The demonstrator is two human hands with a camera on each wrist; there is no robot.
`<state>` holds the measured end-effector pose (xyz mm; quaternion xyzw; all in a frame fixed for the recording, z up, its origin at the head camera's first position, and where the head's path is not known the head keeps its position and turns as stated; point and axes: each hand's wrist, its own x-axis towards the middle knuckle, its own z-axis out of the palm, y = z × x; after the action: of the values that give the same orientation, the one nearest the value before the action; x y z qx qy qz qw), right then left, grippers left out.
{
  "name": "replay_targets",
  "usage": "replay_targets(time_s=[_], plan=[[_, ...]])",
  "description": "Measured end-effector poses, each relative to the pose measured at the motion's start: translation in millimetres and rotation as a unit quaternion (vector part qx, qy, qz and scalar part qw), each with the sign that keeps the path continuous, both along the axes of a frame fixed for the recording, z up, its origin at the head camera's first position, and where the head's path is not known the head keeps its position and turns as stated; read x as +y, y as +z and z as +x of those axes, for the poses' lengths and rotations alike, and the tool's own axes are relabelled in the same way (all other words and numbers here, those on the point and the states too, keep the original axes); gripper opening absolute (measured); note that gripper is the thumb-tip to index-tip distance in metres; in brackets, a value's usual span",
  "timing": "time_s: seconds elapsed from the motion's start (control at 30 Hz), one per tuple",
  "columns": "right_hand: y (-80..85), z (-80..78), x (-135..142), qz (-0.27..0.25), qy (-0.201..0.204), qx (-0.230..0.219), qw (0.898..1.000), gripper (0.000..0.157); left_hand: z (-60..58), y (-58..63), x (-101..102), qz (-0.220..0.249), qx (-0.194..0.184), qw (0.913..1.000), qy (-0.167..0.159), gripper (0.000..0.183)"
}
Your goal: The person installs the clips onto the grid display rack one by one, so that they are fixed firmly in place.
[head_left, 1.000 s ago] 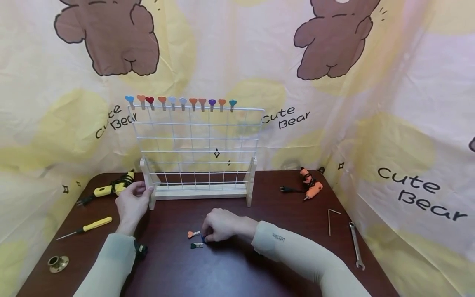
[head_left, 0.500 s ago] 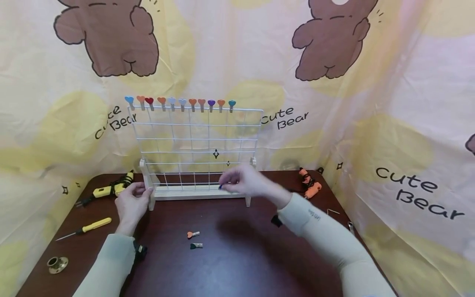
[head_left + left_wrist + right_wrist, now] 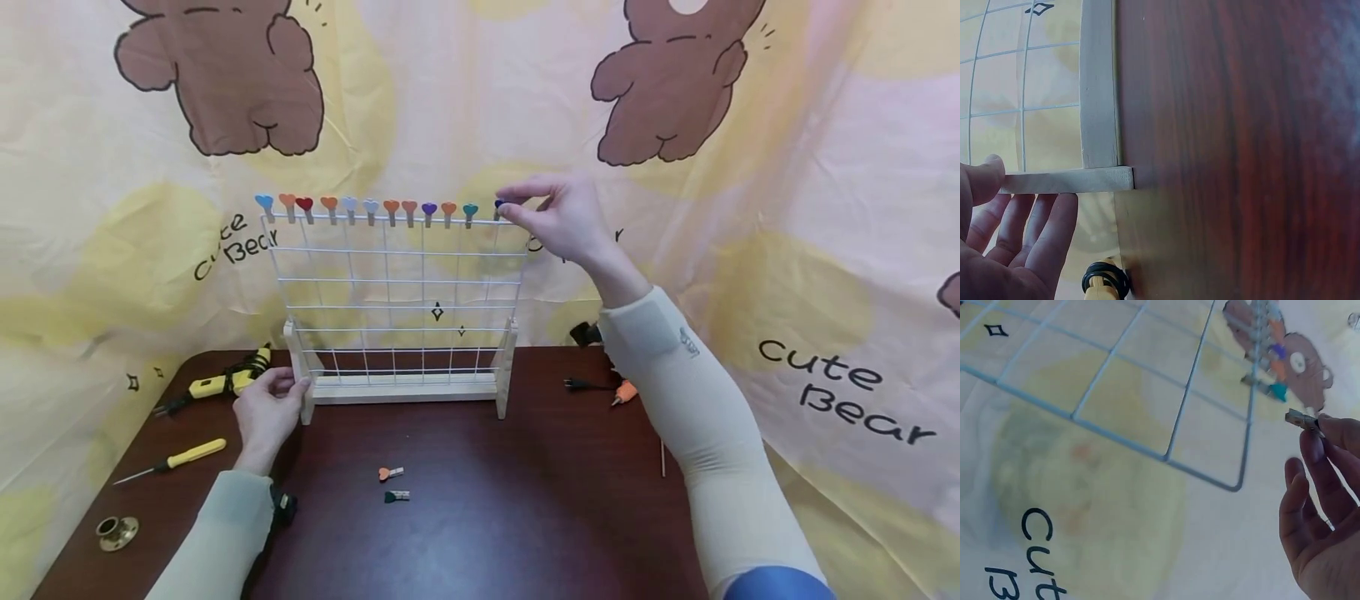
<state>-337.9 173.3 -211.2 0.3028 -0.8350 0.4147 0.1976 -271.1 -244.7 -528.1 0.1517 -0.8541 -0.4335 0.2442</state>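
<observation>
My right hand (image 3: 561, 218) pinches a small dark blue mini clothespin (image 3: 498, 208) between thumb and index finger, at the top right of the white wire grid (image 3: 498, 222). In the right wrist view, this clothespin (image 3: 1301, 419) sits beside the grid's edge wire with a small gap showing. A row of several heart-topped clothespins is clipped along the top wire, the teal one (image 3: 470, 210) nearest my right hand. My left hand (image 3: 266, 414) grips the stand's left wooden upright (image 3: 1066, 181), thumb on one side and fingers on the other.
An orange heart clothespin (image 3: 390, 474) and a dark green one (image 3: 397, 497) lie on the dark table. At left are a yellow corded tool (image 3: 217, 385), a screwdriver (image 3: 197, 452) and a brass flange (image 3: 117, 533). An orange glue gun (image 3: 624, 392) is partly behind my right arm.
My right hand has picked the dark blue clothespin off the table and carried it up to the grid's top right. The left hand stays on the upright.
</observation>
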Motion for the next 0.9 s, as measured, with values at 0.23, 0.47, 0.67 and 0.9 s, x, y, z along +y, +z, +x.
replay_targets(time_s=[0.23, 0.47, 0.67, 0.9], plan=[[-4.2, -22.5, -4.4, 0.035, -0.014, -0.016, 0.999, 0.012, -0.9, -1.0, 1.1, 0.007, -0.018, 0.9998, -0.002, 0.033], [-32.3, -12.5, -7.0, -0.035, -0.031, 0.145, 0.988, 0.035, 0.9, 1.9, 0.2, 0.004, -0.006, 1.0000, 0.004, 0.032], [-97.7, 11.5, -27.6, -0.086, 0.087, 0.251, 0.960, 0.015, 2.0, 1.6, 1.5, 0.005, -0.003, 1.0000, 0.001, 0.031], [-204.7, 42.4, -64.7, 0.102, 0.172, 0.081, 0.976, 0.019, 0.9, 1.8, -1.0, 0.007, -0.013, 0.9999, 0.001, 0.032]])
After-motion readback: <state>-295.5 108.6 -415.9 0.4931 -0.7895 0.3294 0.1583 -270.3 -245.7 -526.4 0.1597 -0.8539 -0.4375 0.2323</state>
